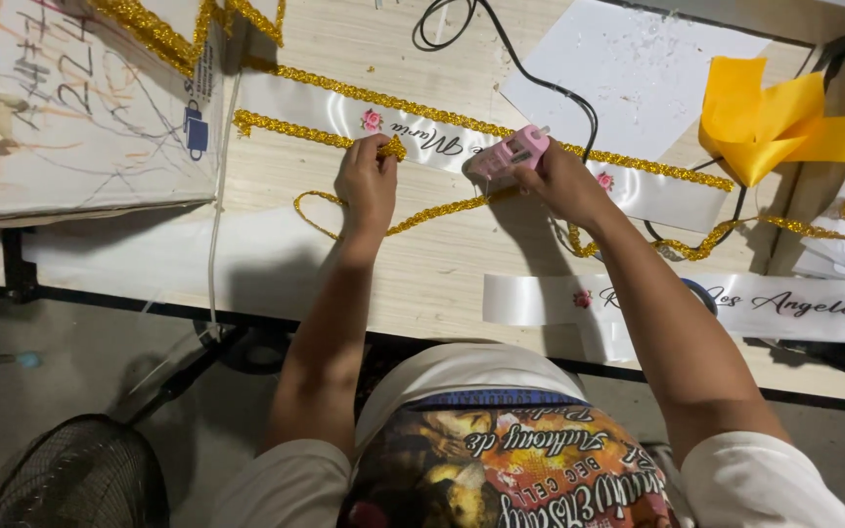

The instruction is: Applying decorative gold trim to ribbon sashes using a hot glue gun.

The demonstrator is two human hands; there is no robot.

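I'm watching the left hand (pixel 367 184) pinching the gold braid trim (pixel 317 131) down onto the lower edge of the white satin ribbon (pixel 501 156), mid-table. The right hand (pixel 561 182) is gripping the pink glue gun (pixel 509 154), nozzle at the ribbon just beside the pinch. My judgement: keep the bead thin, press the trim right behind the nozzle, fingertips off fresh glue. I'm counting two lettered white ribbons, the second one (pixel 735 303) lying nearer, one glue gun, one yellow ribbon (pixel 765 122).
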